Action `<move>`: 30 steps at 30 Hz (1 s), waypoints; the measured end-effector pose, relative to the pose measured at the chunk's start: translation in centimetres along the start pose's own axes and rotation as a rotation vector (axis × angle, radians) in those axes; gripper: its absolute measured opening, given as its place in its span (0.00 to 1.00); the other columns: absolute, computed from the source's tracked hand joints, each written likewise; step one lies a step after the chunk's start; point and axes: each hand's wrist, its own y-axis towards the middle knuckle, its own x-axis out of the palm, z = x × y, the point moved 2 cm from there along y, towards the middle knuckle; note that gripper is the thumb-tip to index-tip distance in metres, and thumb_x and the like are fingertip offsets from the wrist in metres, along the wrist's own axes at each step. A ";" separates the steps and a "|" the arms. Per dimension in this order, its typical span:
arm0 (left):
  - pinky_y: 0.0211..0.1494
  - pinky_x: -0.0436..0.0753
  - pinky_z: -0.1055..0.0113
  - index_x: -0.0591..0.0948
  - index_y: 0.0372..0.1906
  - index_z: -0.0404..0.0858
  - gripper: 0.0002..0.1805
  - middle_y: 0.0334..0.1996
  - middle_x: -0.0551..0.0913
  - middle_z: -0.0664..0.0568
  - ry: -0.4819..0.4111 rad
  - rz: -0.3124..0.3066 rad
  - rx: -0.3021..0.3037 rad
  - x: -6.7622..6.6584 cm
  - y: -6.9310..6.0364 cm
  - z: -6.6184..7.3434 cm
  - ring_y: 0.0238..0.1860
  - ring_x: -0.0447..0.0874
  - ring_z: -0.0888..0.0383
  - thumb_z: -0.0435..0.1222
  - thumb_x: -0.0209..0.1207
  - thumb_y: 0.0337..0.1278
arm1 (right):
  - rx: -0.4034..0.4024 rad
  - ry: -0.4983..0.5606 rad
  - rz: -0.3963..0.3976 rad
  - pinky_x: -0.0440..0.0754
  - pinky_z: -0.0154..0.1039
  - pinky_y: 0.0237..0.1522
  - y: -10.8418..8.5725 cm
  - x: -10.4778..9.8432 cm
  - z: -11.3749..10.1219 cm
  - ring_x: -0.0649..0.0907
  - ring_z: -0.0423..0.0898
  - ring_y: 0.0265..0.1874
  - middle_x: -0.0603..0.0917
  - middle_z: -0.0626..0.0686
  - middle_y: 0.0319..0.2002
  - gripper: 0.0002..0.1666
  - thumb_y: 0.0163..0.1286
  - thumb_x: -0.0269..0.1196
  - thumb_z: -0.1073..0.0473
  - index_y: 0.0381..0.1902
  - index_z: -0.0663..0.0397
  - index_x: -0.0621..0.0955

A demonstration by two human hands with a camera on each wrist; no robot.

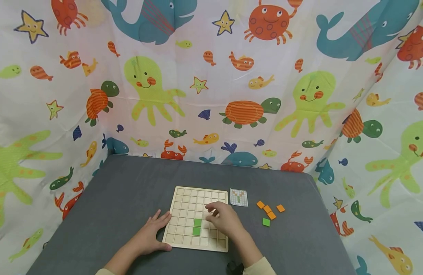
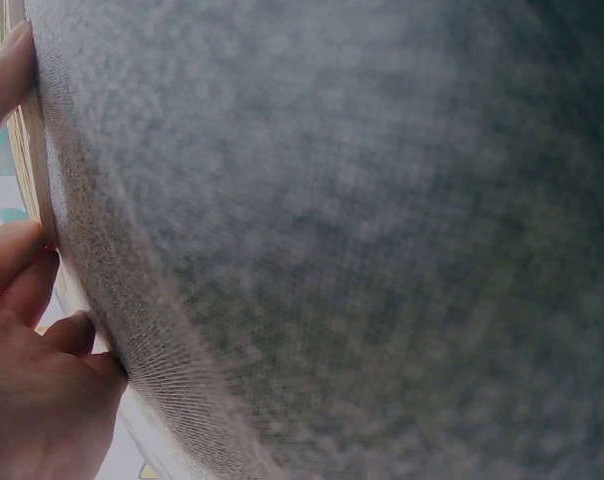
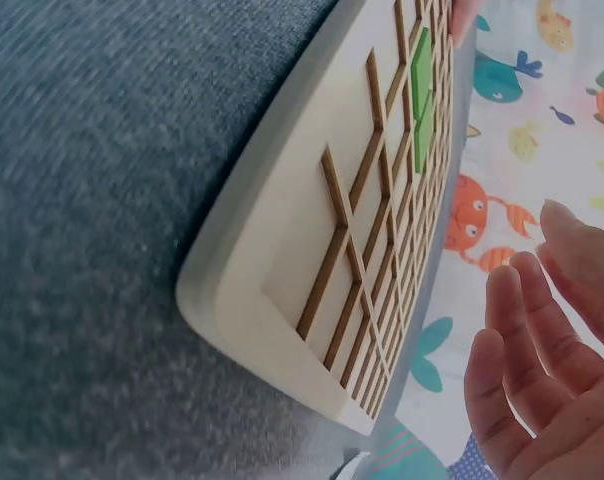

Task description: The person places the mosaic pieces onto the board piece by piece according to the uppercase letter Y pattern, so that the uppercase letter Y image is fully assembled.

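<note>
A square wooden grid board [image 1: 183, 240] lies on the grey table. Two green square tiles [image 1: 196, 231] sit one above the other in neighbouring cells, also visible as green tiles [image 3: 422, 130] in the right wrist view. My left hand [image 1: 147, 235] rests along the board's left side, fingers spread at the edge and thumb near its lower corner. Over the right half of the board hovers my right hand [image 1: 226, 219], fingers loosely bent. In the right wrist view no tile shows between the fingers of that hand [image 3: 552, 370].
Right of the board lie several orange tiles [image 1: 267, 209] and a single green tile [image 1: 266, 222]. A small printed card [image 1: 239, 197] with a coloured grid pattern lies by the board's upper right corner. A sea-animal-patterned curtain [image 1: 204, 88] surrounds the table [image 1: 135, 179].
</note>
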 end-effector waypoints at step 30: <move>0.77 0.48 0.31 0.65 0.77 0.39 0.63 0.79 0.60 0.49 -0.018 0.002 0.010 -0.3 -0.3 0.4 0.81 0.43 0.36 0.56 0.80 0.30 | 0.018 0.056 0.207 0.87 0.37 0.36 -2.5 -2.7 2.1 0.84 0.44 0.35 0.86 0.54 0.46 0.18 0.63 0.73 0.62 0.51 0.51 0.86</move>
